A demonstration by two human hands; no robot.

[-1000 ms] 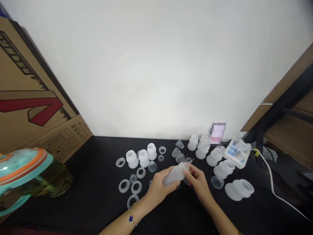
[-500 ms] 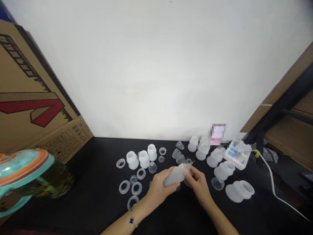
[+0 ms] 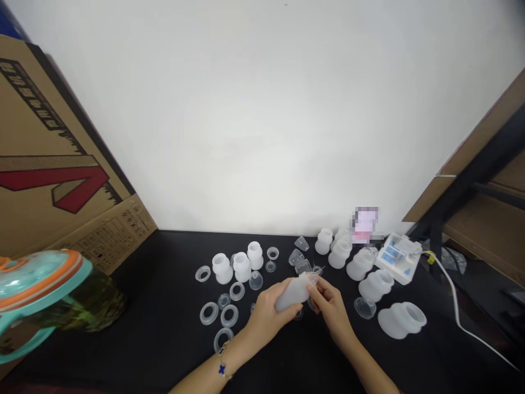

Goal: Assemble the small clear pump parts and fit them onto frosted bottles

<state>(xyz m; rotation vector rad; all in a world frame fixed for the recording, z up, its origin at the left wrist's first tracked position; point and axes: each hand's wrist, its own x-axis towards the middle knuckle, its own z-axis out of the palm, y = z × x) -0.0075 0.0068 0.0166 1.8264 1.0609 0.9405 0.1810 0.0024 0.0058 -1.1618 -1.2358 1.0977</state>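
My left hand (image 3: 266, 314) is wrapped around a frosted white bottle (image 3: 291, 294), tilted with its mouth toward the right. At that mouth, my right hand (image 3: 331, 307) pinches a small clear plastic piece (image 3: 312, 278); its exact shape is partly hidden by the fingers. Just beyond the hands lie several clear cups (image 3: 296, 257). Left of them stand three white bottles (image 3: 222, 269) with open necks. Around these lie several translucent rings (image 3: 209, 313) and a clear dome-shaped part (image 3: 256, 280).
More white bottles (image 3: 376, 285) form a slanted row at the right, one lying nearest me (image 3: 402, 320). A white power strip (image 3: 397, 257) with a cable (image 3: 453, 295) sits behind them. At left are a large jug (image 3: 77, 301) and a cardboard box (image 3: 61, 148). A pale wall (image 3: 262, 120) closes the back.
The right hand's fingers have shifted slightly left, closer against the bottle's mouth. The bottle and my left hand stay almost in place.
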